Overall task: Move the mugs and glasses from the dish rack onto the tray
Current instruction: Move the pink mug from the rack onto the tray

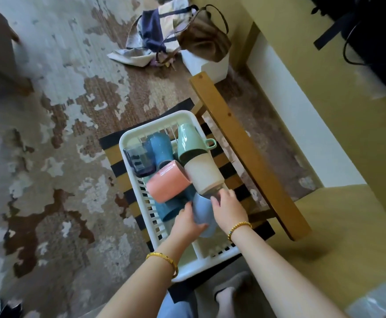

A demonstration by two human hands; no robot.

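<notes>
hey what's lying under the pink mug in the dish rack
The pink mug lies on its side across a dark teal cup, with a blue cup just behind. What sits beneath them on the dish rack floor is covered.

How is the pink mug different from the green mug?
The pink mug lies on its side across other cups; the green mug stands upside down. The green mug's handle shows; no handle shows on the pink mug. Both sit in the white dish rack, untouched by either hand.

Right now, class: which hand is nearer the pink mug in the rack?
Left. The left hand grips the light blue cup just below the pink mug; the right hand lies farther right, by the cream mug.
</notes>
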